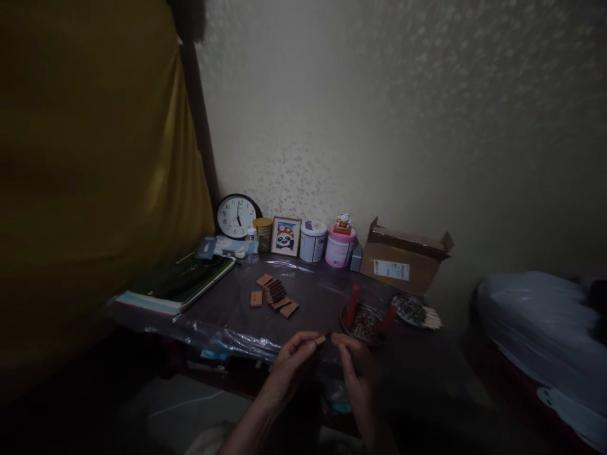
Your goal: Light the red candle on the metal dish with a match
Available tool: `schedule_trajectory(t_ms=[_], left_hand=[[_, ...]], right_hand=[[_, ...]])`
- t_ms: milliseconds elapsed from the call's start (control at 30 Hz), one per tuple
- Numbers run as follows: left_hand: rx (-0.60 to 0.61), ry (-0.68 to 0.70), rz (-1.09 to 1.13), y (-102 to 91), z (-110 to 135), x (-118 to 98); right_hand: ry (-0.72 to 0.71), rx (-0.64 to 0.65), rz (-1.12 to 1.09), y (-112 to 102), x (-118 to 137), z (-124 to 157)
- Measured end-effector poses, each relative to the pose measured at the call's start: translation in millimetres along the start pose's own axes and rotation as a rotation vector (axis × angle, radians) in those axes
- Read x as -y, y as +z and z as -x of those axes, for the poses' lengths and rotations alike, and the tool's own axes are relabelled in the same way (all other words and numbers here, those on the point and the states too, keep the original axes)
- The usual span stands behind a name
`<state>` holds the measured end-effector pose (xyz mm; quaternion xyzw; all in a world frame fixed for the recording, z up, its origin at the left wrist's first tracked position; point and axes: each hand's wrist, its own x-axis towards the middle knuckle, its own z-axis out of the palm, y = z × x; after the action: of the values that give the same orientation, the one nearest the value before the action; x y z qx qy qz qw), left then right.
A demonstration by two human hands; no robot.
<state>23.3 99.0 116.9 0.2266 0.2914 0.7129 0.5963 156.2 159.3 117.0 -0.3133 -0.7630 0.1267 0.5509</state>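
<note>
Both hands are meeting just before the bowl [363, 323]: left hand [294, 366] fingers are pinching a small brown tile [321, 340], right hand [358, 373] fingers are closing beside it. In this dimness, the tile is probably risking slipping floorward.

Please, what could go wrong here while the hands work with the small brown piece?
The room is dim, so the small brown piece pinched by the left hand near the right hand could slip and be hard to find. The right hand might also knock the round dish with red pegs close behind it.
</note>
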Motion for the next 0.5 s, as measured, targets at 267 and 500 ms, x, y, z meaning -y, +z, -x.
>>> schedule_trajectory(t_ms=[267,500], left_hand=[[-0.009,0.033,0.041,0.2,-2.7,3.2],[-0.021,0.037,0.039,3.5,-2.2,3.2]], right_hand=[[0.025,0.013,0.065,-4.2,-0.7,-2.6],[-0.087,-0.055,-0.004,3.2,1.9,-4.1]])
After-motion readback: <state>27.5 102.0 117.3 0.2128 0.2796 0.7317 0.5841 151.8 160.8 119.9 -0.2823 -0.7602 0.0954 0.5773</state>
